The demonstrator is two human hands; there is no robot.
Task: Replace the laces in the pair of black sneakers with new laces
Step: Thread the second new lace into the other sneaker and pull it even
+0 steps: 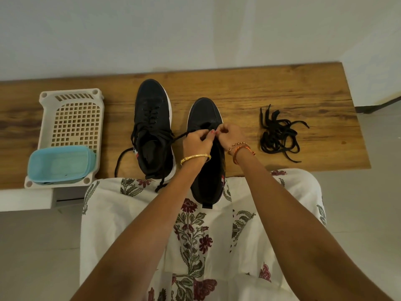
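Here, both hands [213,136] (curled) pinch lace [180,136] atop rt sneaker [206,174].

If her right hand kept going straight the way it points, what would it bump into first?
Probably the left hand: the right hand points toward it over the right sneaker, fingertips nearly meeting. Depth is hard to judge.

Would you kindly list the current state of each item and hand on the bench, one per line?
Left sneaker: laced, lace ends loose and untied.
Right sneaker: being laced, heel overhanging the bench edge.
Lace: pinched in both hands, stretched toward the left sneaker.
Left hand: pinches the lace.
Right hand: pinches the lace.
Loose laces: tangled pile, untouched.
White basket: lying on the bench.
Blue container: open, in the basket.
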